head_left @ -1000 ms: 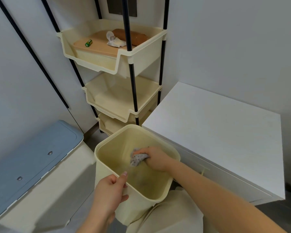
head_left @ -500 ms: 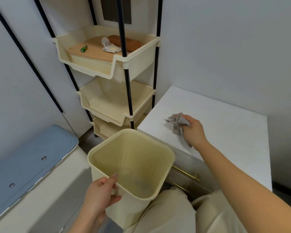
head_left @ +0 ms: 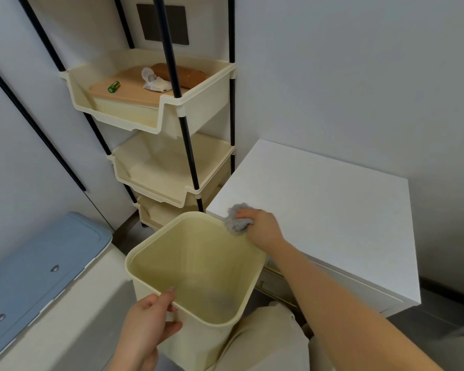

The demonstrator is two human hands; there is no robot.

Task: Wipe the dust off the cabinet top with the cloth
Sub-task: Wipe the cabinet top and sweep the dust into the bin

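A low white cabinet stands at the right, its flat top (head_left: 324, 207) bare. My right hand (head_left: 264, 228) presses a crumpled grey cloth (head_left: 236, 218) onto the top's near left corner, right at the front edge. My left hand (head_left: 148, 321) grips the near rim of a cream plastic bin (head_left: 198, 266), thumb inside the rim. The bin sits just below and left of the cloth, its far corner touching the cabinet's edge. Nothing shows inside the bin.
A cream three-tier rack (head_left: 156, 113) on black poles stands behind the bin, its top tray holding a battery, a white packet and a brown roll. A white box with a blue lid (head_left: 38, 266) lies at the left. My knee in beige cloth (head_left: 265, 341) is below.
My right hand lifted the cloth out of the bin, set it on the cabinet top, then dragged it back toward the near left corner. The left hand kept its hold on the bin.
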